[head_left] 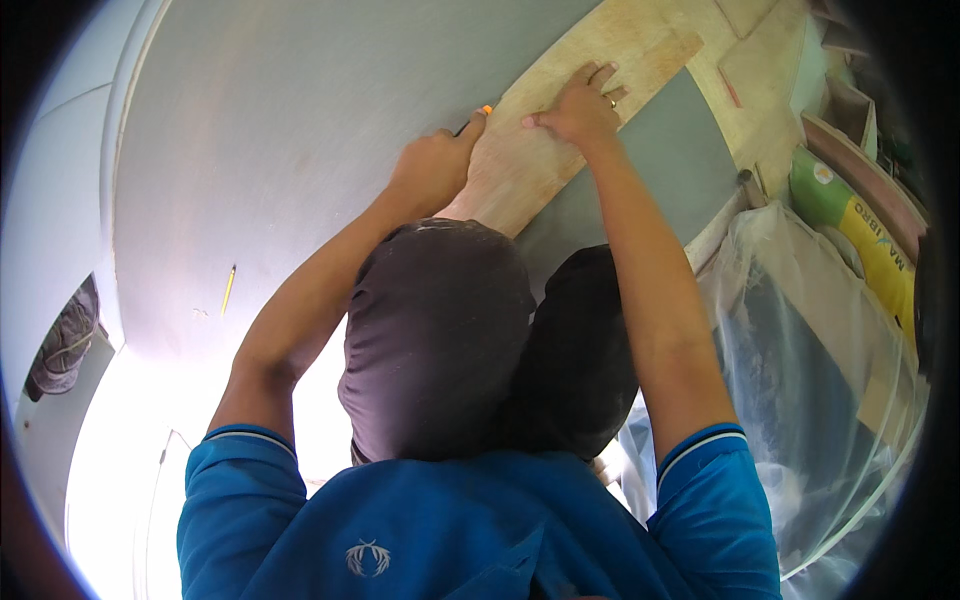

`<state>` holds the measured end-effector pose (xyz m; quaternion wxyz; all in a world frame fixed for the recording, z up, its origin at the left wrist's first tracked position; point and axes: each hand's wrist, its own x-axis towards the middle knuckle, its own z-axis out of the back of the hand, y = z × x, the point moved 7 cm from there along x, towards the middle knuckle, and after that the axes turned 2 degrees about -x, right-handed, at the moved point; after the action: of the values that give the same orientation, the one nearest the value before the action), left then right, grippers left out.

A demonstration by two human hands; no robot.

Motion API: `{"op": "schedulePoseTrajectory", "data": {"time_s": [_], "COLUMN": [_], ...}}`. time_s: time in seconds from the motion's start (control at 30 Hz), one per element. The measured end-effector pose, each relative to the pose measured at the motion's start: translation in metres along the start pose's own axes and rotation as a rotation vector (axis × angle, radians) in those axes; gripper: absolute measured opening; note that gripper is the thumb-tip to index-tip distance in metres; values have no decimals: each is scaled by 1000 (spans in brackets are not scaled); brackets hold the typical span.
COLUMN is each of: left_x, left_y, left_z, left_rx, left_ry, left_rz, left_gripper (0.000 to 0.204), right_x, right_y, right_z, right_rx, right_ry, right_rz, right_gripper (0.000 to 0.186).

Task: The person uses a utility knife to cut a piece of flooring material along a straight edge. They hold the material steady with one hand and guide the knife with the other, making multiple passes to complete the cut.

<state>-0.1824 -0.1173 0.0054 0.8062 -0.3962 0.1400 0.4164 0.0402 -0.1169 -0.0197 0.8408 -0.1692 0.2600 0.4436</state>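
My left hand is closed round a dark tool with an orange tip, probably a cutter, beside the edge of a long pale plywood strip. The tool's working end is hidden. My right hand lies on the strip with fingers spread, a ring on one finger. The strip rests on a large grey sheet. A yellow pencil lies on the sheet to the left. My dark-clad knees are bent below the strip, between my forearms.
Wooden offcuts lie at the upper right. A green and yellow sack, boards and a clear plastic sheet crowd the right side. A dark bundled object sits at the far left.
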Motion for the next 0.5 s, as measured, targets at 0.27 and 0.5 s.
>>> {"op": "schedulePoseTrajectory", "data": {"time_s": [0.27, 0.5], "left_x": [-45, -42], "left_y": [13, 21], "left_z": [-5, -8], "left_rx": [7, -22], "left_ry": [163, 100], "left_rz": [97, 52], "left_gripper": [62, 63], "right_x": [0, 6], "right_y": [2, -1], "right_z": [-3, -11], "right_rx": [-11, -33], "right_ry": [1, -25], "right_rz": [25, 72], "right_gripper": [159, 161]}}
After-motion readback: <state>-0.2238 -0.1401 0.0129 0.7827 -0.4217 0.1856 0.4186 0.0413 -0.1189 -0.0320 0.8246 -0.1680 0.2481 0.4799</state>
